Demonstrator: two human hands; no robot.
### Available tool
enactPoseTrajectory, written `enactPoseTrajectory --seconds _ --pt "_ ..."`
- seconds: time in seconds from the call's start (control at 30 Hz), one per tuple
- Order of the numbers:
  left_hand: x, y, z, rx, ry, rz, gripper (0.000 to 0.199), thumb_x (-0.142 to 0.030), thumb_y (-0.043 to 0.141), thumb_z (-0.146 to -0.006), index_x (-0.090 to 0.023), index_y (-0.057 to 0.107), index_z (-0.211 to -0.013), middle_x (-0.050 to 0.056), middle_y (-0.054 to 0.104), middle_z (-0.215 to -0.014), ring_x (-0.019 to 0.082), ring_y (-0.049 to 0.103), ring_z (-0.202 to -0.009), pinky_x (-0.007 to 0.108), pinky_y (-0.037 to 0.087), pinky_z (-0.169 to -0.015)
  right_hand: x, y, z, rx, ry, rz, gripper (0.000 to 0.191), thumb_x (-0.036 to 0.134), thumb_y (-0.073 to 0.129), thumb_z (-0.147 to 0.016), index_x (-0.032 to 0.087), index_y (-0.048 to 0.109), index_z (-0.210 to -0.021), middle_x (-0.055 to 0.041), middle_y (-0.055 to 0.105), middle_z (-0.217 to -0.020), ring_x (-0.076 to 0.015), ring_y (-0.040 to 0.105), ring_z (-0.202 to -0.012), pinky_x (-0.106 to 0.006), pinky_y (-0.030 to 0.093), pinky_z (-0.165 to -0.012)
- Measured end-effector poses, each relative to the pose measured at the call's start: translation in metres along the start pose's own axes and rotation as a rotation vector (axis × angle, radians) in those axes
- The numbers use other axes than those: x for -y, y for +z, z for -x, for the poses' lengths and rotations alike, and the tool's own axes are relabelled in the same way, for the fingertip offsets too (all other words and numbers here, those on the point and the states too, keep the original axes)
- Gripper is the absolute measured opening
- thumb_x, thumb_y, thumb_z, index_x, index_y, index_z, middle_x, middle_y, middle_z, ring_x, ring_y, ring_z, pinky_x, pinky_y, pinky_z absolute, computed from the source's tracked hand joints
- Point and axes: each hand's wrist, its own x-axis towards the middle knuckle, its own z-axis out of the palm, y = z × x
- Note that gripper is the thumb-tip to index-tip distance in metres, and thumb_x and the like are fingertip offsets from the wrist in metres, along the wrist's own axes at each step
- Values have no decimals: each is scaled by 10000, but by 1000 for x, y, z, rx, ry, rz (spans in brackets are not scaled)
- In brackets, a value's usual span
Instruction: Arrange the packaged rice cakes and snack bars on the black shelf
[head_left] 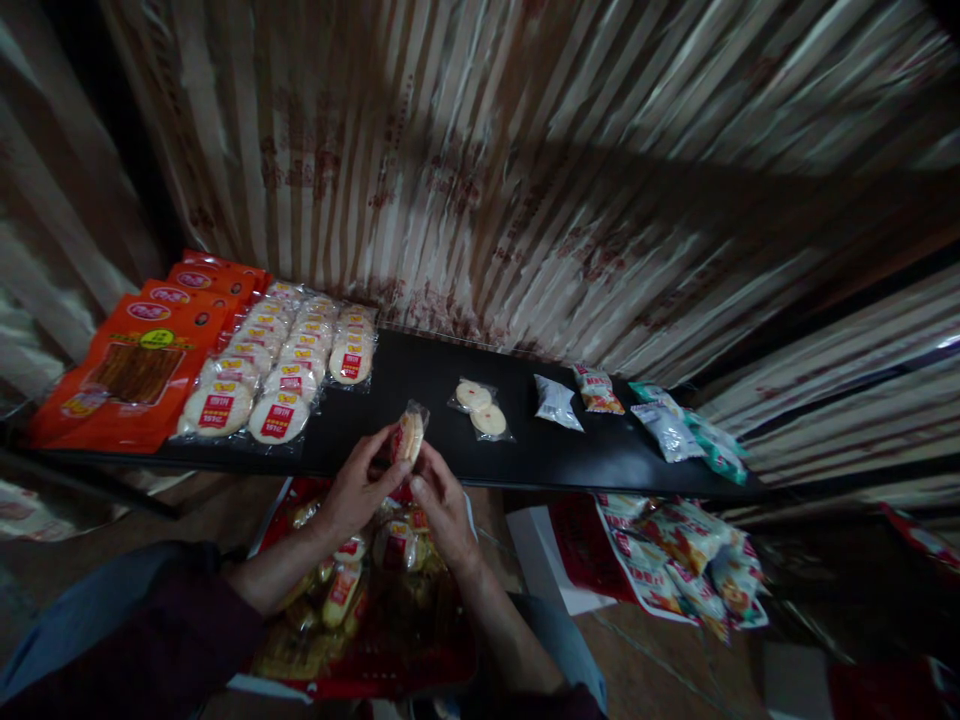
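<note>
My left hand and my right hand are both closed on a clear-wrapped pack of round crackers, held on edge above the front of the black shelf. Left of it on the shelf, overlapping rows of similar cracker packs lie with red labels facing up. To the right, another cracker pack rests flat with two pale discs showing. Below my hands, a red-lined box contains several more wrapped packs.
Orange snack bags overlap at the shelf's left end. Small snack bags and green-and-white bags lie toward the right end. A second open box on the floor holds snack bags. A striped curtain hangs behind the shelf.
</note>
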Motion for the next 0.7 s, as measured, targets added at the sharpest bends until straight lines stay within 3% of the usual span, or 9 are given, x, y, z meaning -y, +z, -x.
enactPoseTrajectory --seconds 0.17,0.27,0.7 --pt "5 4 3 -64 114 -190 496 -342 620 -767 -243 520 -1242 85 531 -1118 210 544 -1006 321 502 -787 1 2 -2 -27 6 27 443 409 626 -812 234 575 -1216 -44 626 -1231 -228 569 -1151 -380 448 -1005" --pt "3 6 4 -81 139 -275 503 -312 606 -770 -237 500 -1255 89 511 -1114 217 529 -1015 364 489 -842 -1 2 -2 -36 24 22 394 389 615 -822 227 598 -1181 -39 635 -1216 -227 583 -1124 -374 449 -1002" --pt "0 8 6 -139 186 -384 516 -339 572 -773 -229 497 -1271 83 418 -1137 230 479 -1102 410 417 -978 -18 -1 0 -107 77 -52 400 445 609 -822 217 642 -1149 -56 663 -1157 -225 611 -1073 -382 473 -974"
